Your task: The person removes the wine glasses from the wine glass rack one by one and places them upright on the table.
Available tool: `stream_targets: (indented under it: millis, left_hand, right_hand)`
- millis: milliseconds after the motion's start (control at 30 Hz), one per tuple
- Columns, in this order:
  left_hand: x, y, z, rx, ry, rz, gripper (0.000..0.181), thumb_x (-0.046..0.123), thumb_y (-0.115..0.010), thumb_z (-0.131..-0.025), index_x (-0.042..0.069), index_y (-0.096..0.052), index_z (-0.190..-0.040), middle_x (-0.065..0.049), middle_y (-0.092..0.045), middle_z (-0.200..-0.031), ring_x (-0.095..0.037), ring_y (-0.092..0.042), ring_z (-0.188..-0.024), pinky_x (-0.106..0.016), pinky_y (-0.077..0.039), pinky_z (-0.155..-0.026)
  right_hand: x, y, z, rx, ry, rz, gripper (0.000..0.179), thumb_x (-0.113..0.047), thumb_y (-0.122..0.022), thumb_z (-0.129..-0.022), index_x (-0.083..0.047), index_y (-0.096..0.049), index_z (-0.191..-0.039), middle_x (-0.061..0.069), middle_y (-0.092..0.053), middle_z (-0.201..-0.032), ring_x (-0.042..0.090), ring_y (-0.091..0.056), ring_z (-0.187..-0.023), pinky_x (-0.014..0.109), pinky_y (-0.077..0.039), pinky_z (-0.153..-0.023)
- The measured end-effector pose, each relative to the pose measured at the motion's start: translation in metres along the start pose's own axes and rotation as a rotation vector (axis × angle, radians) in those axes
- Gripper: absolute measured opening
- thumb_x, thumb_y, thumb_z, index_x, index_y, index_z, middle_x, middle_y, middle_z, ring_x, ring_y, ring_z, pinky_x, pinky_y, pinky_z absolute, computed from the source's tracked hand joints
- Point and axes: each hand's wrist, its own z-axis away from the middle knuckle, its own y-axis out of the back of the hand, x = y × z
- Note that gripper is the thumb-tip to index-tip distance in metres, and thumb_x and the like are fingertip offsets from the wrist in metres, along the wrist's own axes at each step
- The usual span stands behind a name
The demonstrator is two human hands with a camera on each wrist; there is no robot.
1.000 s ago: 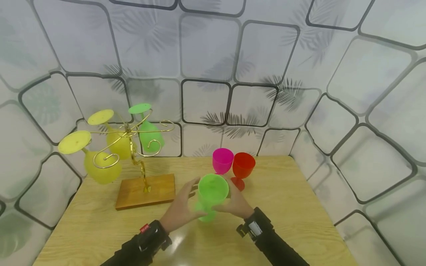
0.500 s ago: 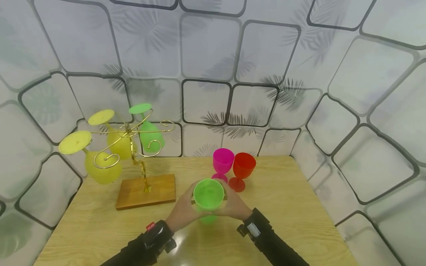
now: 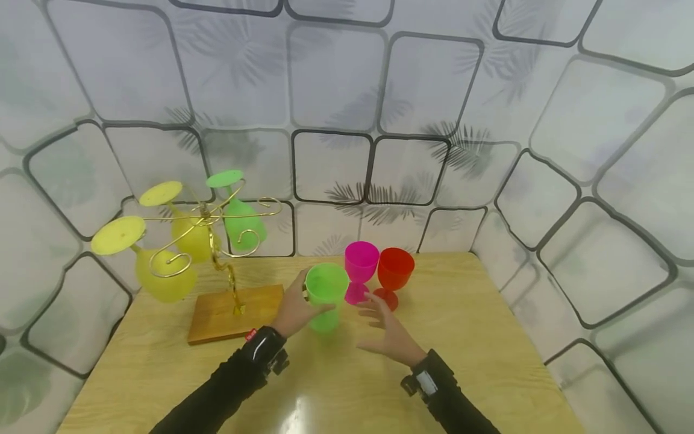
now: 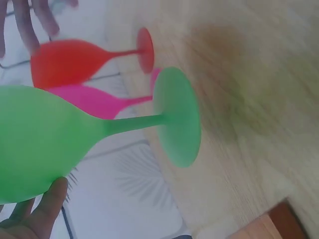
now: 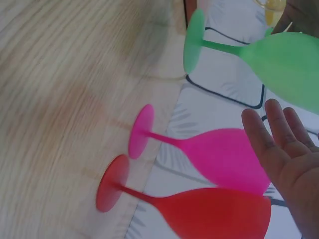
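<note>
The left hand [image 3: 297,308] curls its fingers and thumb around the bowl of a green goblet [image 3: 327,286], held upright above the wooden surface [image 3: 461,355], left of a magenta goblet [image 3: 361,263] and a red goblet [image 3: 396,270]. The right hand [image 3: 391,337] has its fingers spread and loose near the magenta goblet. The left fingers behind the bowl are largely hidden; the left wrist view cuts off its rim. Since 0.5 seconds ago, the right hand has released the green goblet, now farther left.

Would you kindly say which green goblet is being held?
The upright green goblet, in the left grip; the other green goblet hangs upside down on the rack.
</note>
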Motion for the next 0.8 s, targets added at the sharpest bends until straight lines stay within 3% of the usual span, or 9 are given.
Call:
stream_targets:
  millis: [167,267,600,800]
  left_hand:
    - [-0.009,-0.007,-0.023,0.012,0.032,-0.016,0.087,0.028,-0.083,-0.063,0.006,-0.042,-0.136,-0.017,-0.059,-0.127,-0.032,-0.055,-0.113,-0.053,-0.049,-0.093]
    - [-0.015,-0.012,-0.03,0.011,0.027,-0.013,0.087,0.029,-0.083,-0.063,0.004,-0.042,-0.136,-0.018,-0.058,-0.127,-0.033,-0.055,-0.114,-0.053,-0.048,-0.095]
    - [-0.037,-0.023,-0.035,0.035,0.025,0.007,0.086,0.027,-0.083,-0.065,0.003,-0.041,-0.136,-0.019,-0.06,-0.124,-0.032,-0.056,-0.111,-0.052,-0.049,-0.092]
    - [-0.038,-0.032,-0.037,0.007,0.021,0.014,0.088,0.028,-0.083,-0.064,0.0,-0.039,-0.135,-0.022,-0.058,-0.124,-0.034,-0.055,-0.113,-0.053,-0.048,-0.095]
  right_hand:
    - [-0.013,0.012,0.009,0.047,0.04,-0.009,0.077,0.005,-0.07,-0.074,0.008,-0.028,-0.139,0.036,-0.049,-0.128,0.049,-0.051,-0.113,0.067,-0.043,-0.089]
    - [-0.018,0.017,0.013,0.069,0.045,0.008,0.073,0.003,-0.069,-0.076,0.01,-0.03,-0.137,0.035,-0.052,-0.126,0.047,-0.054,-0.11,0.066,-0.044,-0.088]
    - [-0.019,0.025,0.019,0.106,0.06,0.035,0.071,0.001,-0.069,-0.078,0.011,-0.031,-0.137,0.035,-0.054,-0.12,0.044,-0.057,-0.103,0.065,-0.046,-0.085]
    - [-0.007,0.027,0.022,0.132,0.065,0.062,0.071,0.003,-0.069,-0.077,0.009,-0.031,-0.137,0.032,-0.057,-0.119,0.041,-0.06,-0.101,0.063,-0.049,-0.084]
